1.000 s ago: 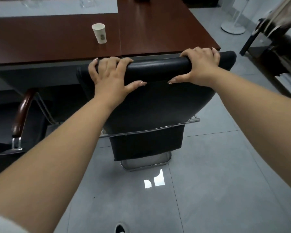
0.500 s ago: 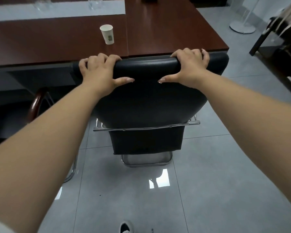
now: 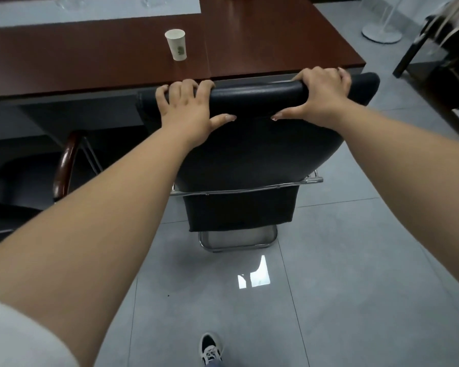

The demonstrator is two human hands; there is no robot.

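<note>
Grey tiled floor (image 3: 355, 287) of a meeting room; the dark red-brown conference table (image 3: 90, 62) serves as reference. A black office chair (image 3: 249, 154) stands at the table's near edge, backrest toward the viewer. The left hand (image 3: 186, 112) and right hand (image 3: 321, 96) each grip its top rail, fingers curled over, thumbs on the rear face. A paper cup (image 3: 176, 47) stands upright on the table, possibly printed with a green mark.
</note>
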